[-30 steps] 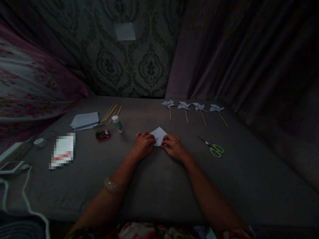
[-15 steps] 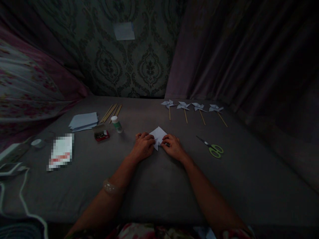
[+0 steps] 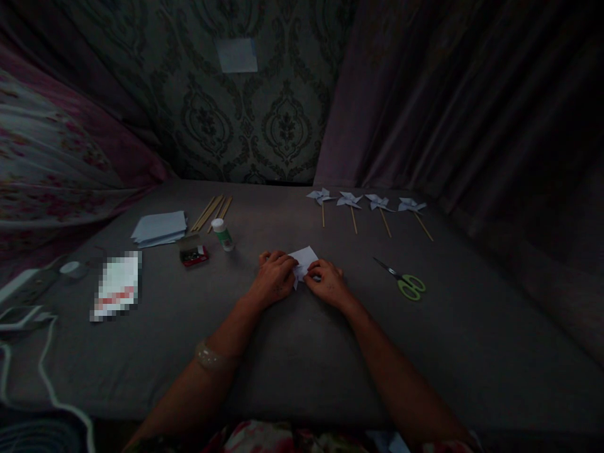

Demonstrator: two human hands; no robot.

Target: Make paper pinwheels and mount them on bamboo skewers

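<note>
A small white sheet of paper (image 3: 306, 255), partly folded, lies at the middle of the grey-covered table (image 3: 302, 358). My left hand (image 3: 274, 277) grips its left side with bent fingers, and my right hand (image 3: 327, 281) pinches its near right part. A pointed flap sticks out towards me between the hands; the fingers cover much of the paper. To the right rest scissors (image 3: 409, 286) with green handles, their blades pointing away and left. Several white paper pinwheels (image 3: 349, 200) on wooden sticks lie in a row at the back right.
Left of my hands stand a glue bottle (image 3: 223, 235) and an open red box (image 3: 194, 255) of small metal pieces. Wooden sticks (image 3: 207, 212), a paper stack (image 3: 160, 228), a blurred-out packet (image 3: 116, 286) and a power strip (image 3: 21, 289) with a white cable lie farther left.
The paper has turned slightly, its far corner shifting right. A pointed flap has come out on its near side, and my fingers have moved a little while keeping hold.
</note>
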